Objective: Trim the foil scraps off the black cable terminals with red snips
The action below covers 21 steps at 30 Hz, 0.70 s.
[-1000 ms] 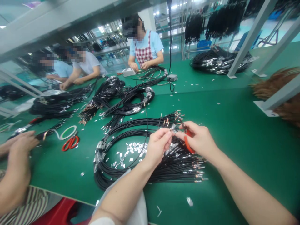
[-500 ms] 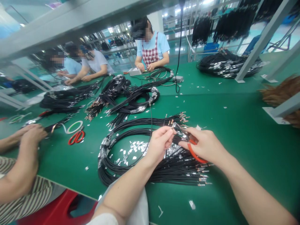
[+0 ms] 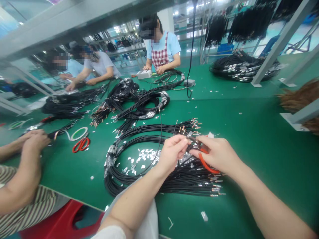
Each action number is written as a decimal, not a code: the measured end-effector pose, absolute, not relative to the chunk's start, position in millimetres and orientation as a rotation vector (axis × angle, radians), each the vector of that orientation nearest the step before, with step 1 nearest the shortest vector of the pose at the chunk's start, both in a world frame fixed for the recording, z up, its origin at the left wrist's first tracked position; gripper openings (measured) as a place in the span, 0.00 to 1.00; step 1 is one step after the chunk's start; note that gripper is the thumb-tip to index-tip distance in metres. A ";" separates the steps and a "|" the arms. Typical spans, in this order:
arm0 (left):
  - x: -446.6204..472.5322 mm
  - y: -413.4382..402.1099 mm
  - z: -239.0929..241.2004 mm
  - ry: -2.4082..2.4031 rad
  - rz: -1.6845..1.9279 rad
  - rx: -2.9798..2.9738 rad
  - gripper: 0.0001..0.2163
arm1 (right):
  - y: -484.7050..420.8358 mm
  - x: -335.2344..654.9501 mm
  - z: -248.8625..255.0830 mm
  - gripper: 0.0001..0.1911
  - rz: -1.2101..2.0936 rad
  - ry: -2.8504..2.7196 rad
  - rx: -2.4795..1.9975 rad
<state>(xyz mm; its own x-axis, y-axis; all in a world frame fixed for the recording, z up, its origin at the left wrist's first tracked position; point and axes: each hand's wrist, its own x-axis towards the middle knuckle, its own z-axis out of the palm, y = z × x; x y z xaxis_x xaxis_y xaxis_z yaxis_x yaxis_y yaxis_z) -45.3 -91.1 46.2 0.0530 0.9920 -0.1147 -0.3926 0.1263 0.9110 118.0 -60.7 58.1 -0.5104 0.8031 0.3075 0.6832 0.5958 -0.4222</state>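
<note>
L hand (image 3: 173,150) pinches cable end (image 3: 187,138); R hand (image 3: 219,153) grips red-handled scissors (image 3: 204,164), blades nr it. Blue bin (image 3: 225,49) in bkgd, contents unclear.

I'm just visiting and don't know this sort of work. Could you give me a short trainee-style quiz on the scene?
1. Which hand holds the orange-handled tool?
2. What colour is the tabletop? A) red B) green C) white
3. Fill the gap: many small silvery scraps lie inside the curve of the black ____.

Key:
1. The right hand.
2. B.
3. Cables.
</note>
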 end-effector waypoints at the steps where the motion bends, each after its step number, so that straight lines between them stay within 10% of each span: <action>1: -45.8 -90.9 46.3 0.930 1.262 0.830 0.10 | -59.6 118.9 57.5 0.19 0.365 -2.344 -1.166; 21: -35.4 -98.6 40.8 0.851 1.174 0.848 0.10 | -70.9 101.9 66.6 0.06 1.146 -1.354 -0.890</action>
<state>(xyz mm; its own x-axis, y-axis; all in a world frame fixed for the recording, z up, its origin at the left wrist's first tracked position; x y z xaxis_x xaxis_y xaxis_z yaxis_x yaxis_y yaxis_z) -35.4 -98.6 40.8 0.1738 0.9784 -0.1120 -0.4115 0.1755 0.8944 101.9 -70.9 66.6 -0.1200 0.9576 0.2620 -0.0996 0.2509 -0.9629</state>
